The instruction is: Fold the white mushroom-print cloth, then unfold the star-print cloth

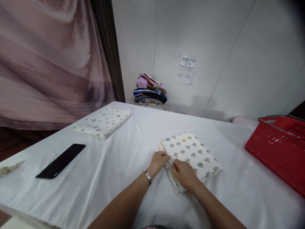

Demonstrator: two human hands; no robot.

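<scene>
A folded white cloth with grey, green, blue and yellow mushroom prints [190, 149] lies on the white-covered table [140, 133], its layered edges facing left and towards me. My left hand [159, 161], with a silver bracelet on the wrist, is closed at that left edge, thumb and fingers pinching the layers. Just to its right my right hand [185, 173] is curled, its fingertips gripping the same edge nearer to me. Both palms are turned away, so the exact hold of the fingers is partly hidden.
Another folded printed cloth [105, 122] lies at the back left. A black flat phone-like slab [62, 161] and a beige scrap [10, 168] rest on the left side. A red basket [277, 149] stands at the right. Behind the table is a stack of folded fabrics [150, 92].
</scene>
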